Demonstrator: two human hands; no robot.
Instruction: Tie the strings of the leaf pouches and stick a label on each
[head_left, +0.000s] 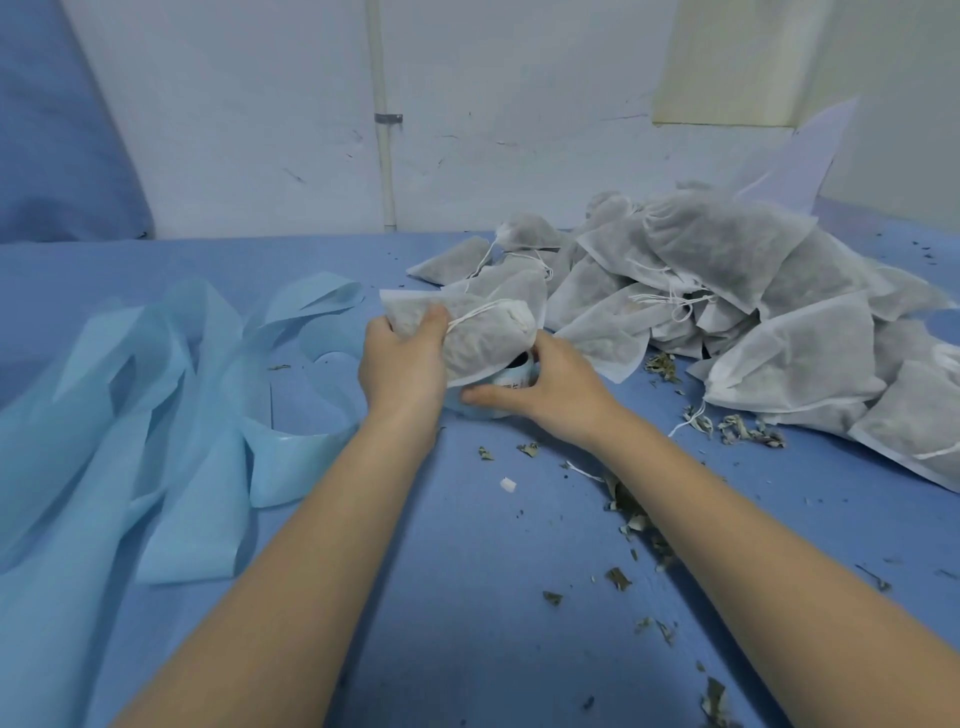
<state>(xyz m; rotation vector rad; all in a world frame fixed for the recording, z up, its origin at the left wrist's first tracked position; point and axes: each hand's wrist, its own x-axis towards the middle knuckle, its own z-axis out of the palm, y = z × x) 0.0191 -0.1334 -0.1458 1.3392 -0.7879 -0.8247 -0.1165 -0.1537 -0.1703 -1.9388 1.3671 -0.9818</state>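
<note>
Your left hand (402, 364) grips a leaf pouch (478, 338) at frame centre, thumb hooked over its string (475, 313); the neck looks already gathered. Your right hand (545, 395) rests with fingers extended on a pale blue label roll (498, 397) partly hidden under the pouch, holding nothing that can be seen. In my judgement the labelling step is in hand: keep the pouch face flat and taut, peel one label cleanly, and press it onto smooth fabric away from the gathered neck. The heap of pouches (753, 291) crowds the right of the frame, close beside your right hand. Spent backing strip (171, 415) sprawls at left. Loose leaf bits (639, 525) litter the table (493, 649); lower centre offers the open working room.
</note>
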